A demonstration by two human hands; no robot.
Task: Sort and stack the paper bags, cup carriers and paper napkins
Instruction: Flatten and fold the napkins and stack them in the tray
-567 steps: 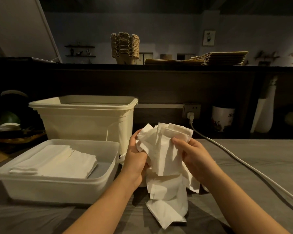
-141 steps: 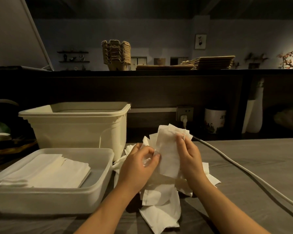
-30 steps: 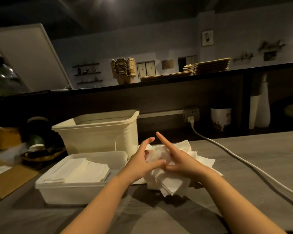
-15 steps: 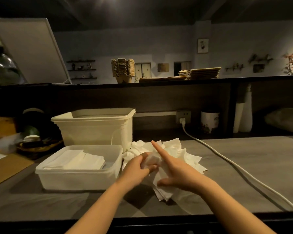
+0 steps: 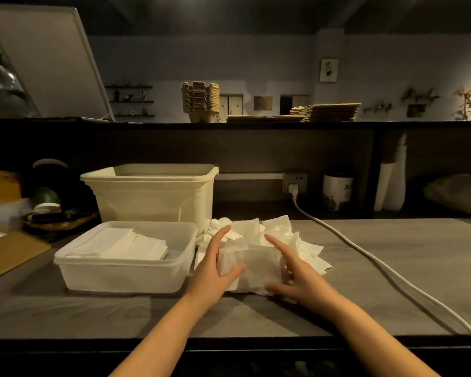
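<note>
Left hand (image 5: 212, 270) and right hand (image 5: 297, 276) flank the napkin bundle (image 5: 252, 261)

napkin pile (image 5: 253, 257) R of tray (image 5: 125, 263), tub (image 5: 152, 197) behind, carriers (image 5: 200, 102) on shelf (image 5: 147, 126)

Bare worktop (image 5: 79, 314) runs along the front edge and toward the right back corner. A white cable (image 5: 392, 276) crosses it from the back-wall socket (image 5: 295, 182) to the right front edge. The shallow tray (image 5: 120, 276), with the tall tub (image 5: 152, 197) behind it, blocks the left side; the napkin pile (image 5: 305, 243) fills the middle.
</note>
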